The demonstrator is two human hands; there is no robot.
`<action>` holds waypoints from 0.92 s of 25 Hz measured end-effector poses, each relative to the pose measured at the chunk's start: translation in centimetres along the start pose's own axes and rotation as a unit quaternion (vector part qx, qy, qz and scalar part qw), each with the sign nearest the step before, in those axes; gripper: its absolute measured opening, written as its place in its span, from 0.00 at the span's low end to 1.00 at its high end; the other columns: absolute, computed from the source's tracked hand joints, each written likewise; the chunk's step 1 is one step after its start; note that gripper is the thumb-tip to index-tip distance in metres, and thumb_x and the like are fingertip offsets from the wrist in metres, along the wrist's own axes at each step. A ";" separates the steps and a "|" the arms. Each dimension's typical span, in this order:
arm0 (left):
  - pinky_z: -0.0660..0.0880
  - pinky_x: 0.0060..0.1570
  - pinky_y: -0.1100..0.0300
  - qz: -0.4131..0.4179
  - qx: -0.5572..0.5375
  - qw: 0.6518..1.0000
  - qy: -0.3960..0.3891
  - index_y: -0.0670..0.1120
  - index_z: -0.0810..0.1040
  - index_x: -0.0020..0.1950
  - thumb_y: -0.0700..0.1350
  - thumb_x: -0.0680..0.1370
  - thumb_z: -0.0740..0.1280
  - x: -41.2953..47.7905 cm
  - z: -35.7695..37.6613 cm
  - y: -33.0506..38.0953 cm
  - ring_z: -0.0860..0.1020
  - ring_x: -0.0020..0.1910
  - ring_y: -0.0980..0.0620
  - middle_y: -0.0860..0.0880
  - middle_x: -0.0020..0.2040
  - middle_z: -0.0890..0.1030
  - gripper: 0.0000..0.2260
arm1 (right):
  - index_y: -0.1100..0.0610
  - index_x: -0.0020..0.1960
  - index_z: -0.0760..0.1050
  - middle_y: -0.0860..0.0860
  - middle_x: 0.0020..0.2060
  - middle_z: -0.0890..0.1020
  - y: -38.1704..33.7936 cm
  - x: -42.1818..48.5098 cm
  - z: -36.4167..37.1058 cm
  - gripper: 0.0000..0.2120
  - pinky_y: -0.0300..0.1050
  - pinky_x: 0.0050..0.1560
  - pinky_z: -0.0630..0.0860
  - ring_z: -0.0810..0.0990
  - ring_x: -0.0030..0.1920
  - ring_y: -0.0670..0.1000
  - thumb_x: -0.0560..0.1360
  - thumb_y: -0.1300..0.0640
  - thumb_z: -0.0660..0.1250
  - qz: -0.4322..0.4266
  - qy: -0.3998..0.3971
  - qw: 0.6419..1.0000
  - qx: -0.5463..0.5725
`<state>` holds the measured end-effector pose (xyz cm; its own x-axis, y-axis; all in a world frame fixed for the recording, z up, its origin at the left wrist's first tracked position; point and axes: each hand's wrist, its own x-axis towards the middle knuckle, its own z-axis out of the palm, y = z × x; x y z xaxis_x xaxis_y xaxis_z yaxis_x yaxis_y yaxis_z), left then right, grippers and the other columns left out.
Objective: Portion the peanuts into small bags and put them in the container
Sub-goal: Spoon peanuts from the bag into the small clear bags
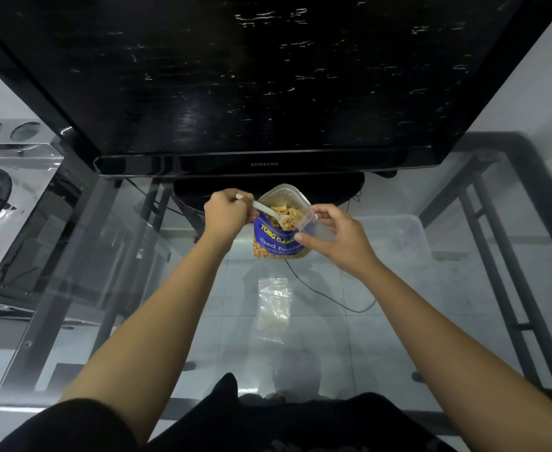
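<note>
A tall blue foil peanut bag [276, 238] with yellow lettering stands upright and open on the clear glass table [105, 272]. It sits just in front of the base of a large black flat screen [261, 76]. Pale shelled peanuts [284, 210] fill its mouth.

The left hand [224, 210] comes in from the left of the peanut bag. Its grip is closed in a fist round the handle of a white plastic spoon [269, 212], whose bowl lies among the nuts at the bag's opening.

The right hand [336, 233] is at the right edge of the peanut bag. Its grip pinches a small empty clear plastic bag [315, 225] between thumb and fingers, with the open end just beside the peanut bag's mouth.

A second small clear bag with peanuts inside [274, 308] lies flat on the table, nearer the person than the peanut bag and well apart from it. A translucent rectangular plastic container [414, 236] sits to the right of the peanut bag, beyond the right hand. A thin black cable [333, 301] shows through the glass below the peanut bag.
</note>
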<state>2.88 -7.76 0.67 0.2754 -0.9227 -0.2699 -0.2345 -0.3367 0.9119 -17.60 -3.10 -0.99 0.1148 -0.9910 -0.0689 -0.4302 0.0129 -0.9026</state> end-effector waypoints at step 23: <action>0.74 0.34 0.65 0.076 -0.097 0.992 -0.002 0.48 0.76 0.38 0.42 0.78 0.63 0.8 -3.8 5.9 0.74 0.31 0.57 0.50 0.32 0.75 0.08 | 0.52 0.59 0.73 0.48 0.52 0.77 -2.8 3.1 0.9 0.26 0.44 0.47 0.77 0.75 0.49 0.46 0.64 0.47 0.76 -0.044 0.060 0.990 -0.121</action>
<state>5.29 -9.77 7.00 0.2467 -0.9608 -0.1262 -0.0882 -0.1520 0.9844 -15.22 -6.10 0.97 0.0601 -0.9958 0.0688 -0.6276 -0.0913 -0.7732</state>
